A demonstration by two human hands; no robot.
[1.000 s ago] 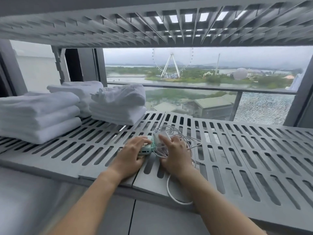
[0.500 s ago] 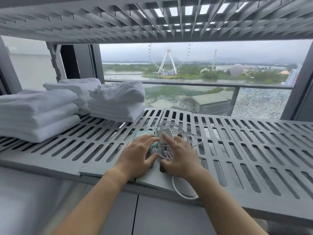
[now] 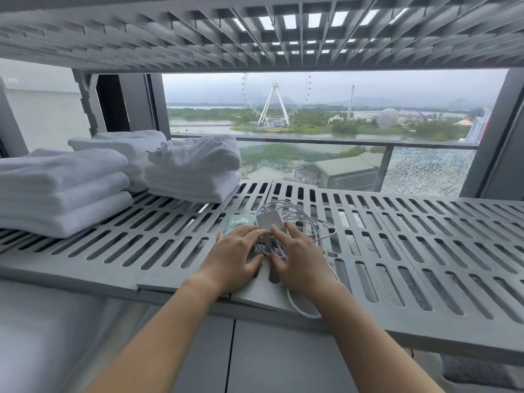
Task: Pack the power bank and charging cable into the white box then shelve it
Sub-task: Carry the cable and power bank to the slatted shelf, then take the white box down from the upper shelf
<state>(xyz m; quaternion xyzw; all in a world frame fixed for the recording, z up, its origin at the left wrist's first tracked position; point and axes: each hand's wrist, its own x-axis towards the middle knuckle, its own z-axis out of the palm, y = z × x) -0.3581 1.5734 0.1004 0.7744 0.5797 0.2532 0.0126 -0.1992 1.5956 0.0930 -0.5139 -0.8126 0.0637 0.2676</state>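
Both hands are down on the slatted grey shelf, right at centre frame, side by side with fingertips nearly meeting. The left hand lies flat, fingers spread, its tips resting on the near edge of the mint-green power bank — pinning it, by the look of it, not gripping. The right hand is spread loosely over the tangle of white charging cable, index finger reaching up to the small white adapter block perched on top; nothing is clenched. One loop of cable droops off the shelf's front edge at lower centre, which may be why the hand is pressing the bundle down: gathering it before a lift. No white box is in sight anywhere in frame, so packing looks not yet begun. Folded white towels are stacked at left, well apart from the hands.
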